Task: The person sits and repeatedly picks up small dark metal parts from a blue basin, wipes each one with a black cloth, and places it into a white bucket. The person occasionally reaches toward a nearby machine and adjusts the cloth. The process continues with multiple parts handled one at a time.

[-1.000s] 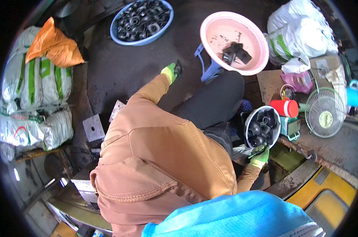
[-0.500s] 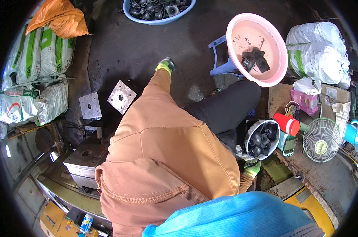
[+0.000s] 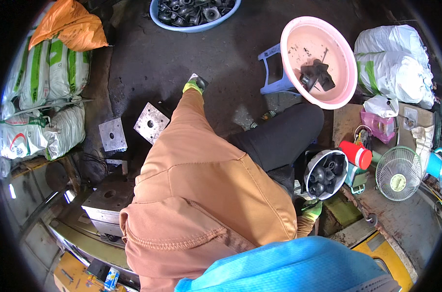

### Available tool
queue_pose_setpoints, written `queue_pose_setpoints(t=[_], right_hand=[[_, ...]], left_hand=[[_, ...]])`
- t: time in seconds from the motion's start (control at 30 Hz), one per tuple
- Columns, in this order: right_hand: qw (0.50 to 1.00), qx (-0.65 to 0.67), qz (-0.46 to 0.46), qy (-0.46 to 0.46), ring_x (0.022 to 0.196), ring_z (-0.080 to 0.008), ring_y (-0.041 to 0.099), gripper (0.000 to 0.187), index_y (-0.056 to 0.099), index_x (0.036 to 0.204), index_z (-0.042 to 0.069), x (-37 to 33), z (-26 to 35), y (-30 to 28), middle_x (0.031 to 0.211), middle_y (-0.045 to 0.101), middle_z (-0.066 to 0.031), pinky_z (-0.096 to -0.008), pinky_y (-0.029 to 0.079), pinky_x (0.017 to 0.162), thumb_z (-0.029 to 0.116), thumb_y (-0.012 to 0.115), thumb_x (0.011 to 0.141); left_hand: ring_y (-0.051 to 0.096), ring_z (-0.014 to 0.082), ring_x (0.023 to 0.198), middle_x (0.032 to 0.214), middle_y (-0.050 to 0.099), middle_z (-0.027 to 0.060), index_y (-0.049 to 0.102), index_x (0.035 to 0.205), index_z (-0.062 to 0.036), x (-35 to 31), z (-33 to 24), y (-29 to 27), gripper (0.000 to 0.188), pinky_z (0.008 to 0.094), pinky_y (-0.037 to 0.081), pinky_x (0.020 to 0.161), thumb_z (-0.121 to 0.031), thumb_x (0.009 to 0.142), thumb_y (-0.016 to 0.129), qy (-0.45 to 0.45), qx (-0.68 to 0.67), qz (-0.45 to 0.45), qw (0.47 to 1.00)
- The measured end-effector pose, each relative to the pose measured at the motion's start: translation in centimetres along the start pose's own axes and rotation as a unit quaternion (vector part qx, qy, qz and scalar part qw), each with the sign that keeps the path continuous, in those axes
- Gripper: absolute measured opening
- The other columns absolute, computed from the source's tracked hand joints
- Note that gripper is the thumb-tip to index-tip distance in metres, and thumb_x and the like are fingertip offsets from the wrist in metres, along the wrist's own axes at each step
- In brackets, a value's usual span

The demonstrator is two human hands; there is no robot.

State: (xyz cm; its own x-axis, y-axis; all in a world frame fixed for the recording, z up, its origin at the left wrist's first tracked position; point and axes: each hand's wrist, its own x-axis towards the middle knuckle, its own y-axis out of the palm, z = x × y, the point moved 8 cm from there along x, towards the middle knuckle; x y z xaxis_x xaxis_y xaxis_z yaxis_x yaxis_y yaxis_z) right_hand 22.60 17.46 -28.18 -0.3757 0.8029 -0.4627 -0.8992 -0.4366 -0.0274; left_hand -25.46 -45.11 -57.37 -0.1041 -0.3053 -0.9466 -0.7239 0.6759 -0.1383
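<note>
My left hand [image 3: 193, 85], in a green glove with a dark palm, is stretched far out over the dark floor [image 3: 148, 58]. It hovers just beyond a square metal plate [image 3: 151, 122] with a centre hole. Something small and pale shows at its fingertips; I cannot tell whether it is held. My right hand [image 3: 311, 210], also in a green glove, grips the lower rim of a tilted white bucket [image 3: 312, 168] full of black round parts [image 3: 325, 173]. My brown jacket sleeve hides most of the floor between them.
A second square plate [image 3: 112, 135] and a steel block [image 3: 106, 202] lie to the left. A pink basin [image 3: 299, 53] with black parts sits on a blue stool [image 3: 272, 73]. Also about: a blue basin [image 3: 196, 24], filled sacks [image 3: 40, 78], a red cup [image 3: 356, 155], a small fan [image 3: 398, 174].
The whole scene has slid up and right in view as my head turned. My left arm stays stretched out, now near the square plates. My right hand keeps to the bucket.
</note>
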Motion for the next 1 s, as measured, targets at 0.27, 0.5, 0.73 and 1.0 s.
queue_pose_setpoints(t=[0.27,0.5,0.73,1.0], right_hand=[[0.979,0.152,-0.059,0.123,0.047,-0.0048,0.047,0.017,0.054,0.083,0.011,-2.0,-0.1,1.6,0.061,0.051,0.0037,-0.0180,0.044,0.041,0.021,0.048,0.095],[0.979,0.147,-0.083,0.112,0.047,-0.0050,0.047,0.018,0.054,0.083,0.011,-2.7,0.7,2.3,0.061,0.050,0.0041,-0.0175,0.043,0.041,0.022,0.048,0.096],[0.977,0.181,-0.038,0.105,0.047,-0.0057,0.045,0.024,0.058,0.089,0.011,-1.5,2.4,2.5,0.059,0.048,0.0055,-0.0178,0.039,0.042,0.031,0.048,0.098],[0.983,0.167,0.068,0.028,0.058,-0.0098,0.051,0.035,0.058,0.111,0.012,0.2,8.9,1.3,0.070,0.055,0.0057,-0.0254,0.041,0.051,0.041,0.044,0.098]], left_hand=[[0.056,0.0256,0.073,0.082,0.062,0.0113,0.061,0.076,-0.0086,-3.4,-15.3,11.1,0.032,0.0358,0.045,0.069,-0.039,0.081,0.053,0.255,0.004,0.205,0.945],[0.061,0.0321,0.107,0.114,0.063,0.0191,0.054,0.124,-0.0074,-22.5,-28.1,17.0,0.054,0.0373,0.049,0.091,-0.016,0.075,0.074,0.606,0.533,-0.122,0.577],[0.056,0.0245,0.116,0.121,0.062,0.0108,0.055,0.127,-0.0095,-14.8,-16.7,17.5,0.052,0.0365,0.041,0.100,-0.023,0.078,0.069,0.535,0.588,0.086,0.600],[0.059,0.0197,0.110,0.111,0.066,0.0029,0.064,0.113,-0.0156,-17.5,4.8,11.5,0.029,0.0367,0.042,0.097,-0.023,0.087,0.055,0.499,0.813,0.107,-0.280]])
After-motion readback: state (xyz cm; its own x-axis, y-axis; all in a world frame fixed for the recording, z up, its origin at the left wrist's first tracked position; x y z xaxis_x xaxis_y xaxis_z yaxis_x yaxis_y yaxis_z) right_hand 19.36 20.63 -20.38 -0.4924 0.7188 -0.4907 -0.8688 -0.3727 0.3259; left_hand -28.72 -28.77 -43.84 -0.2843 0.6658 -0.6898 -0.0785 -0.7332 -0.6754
